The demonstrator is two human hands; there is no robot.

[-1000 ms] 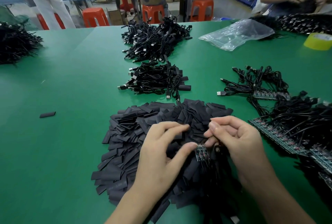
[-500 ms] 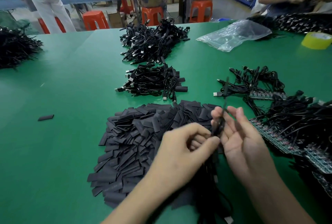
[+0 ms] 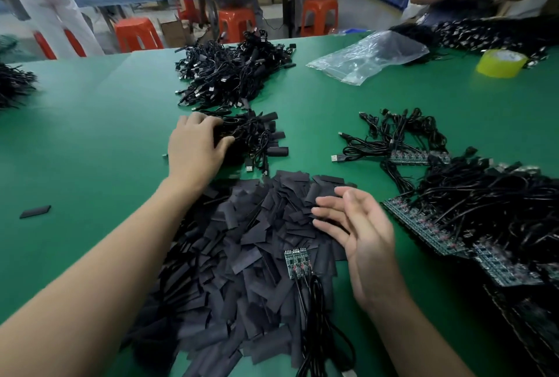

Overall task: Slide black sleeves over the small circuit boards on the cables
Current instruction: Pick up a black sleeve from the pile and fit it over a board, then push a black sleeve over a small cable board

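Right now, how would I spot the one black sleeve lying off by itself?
Start at the green table, then find the big heap of black sleeves in front of the person. Look far left of that heap: the stray sleeve lies flat and alone on bare green, touching nothing, unlike its heaped neighbours.

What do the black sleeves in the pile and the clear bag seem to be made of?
Black sleeves: likely thin plastic or rubbery tubing, matte; they lie flattened, creased, without shine. Clear bag: thin plastic film, glossy; it is see-through, wrinkled, with bright glints.
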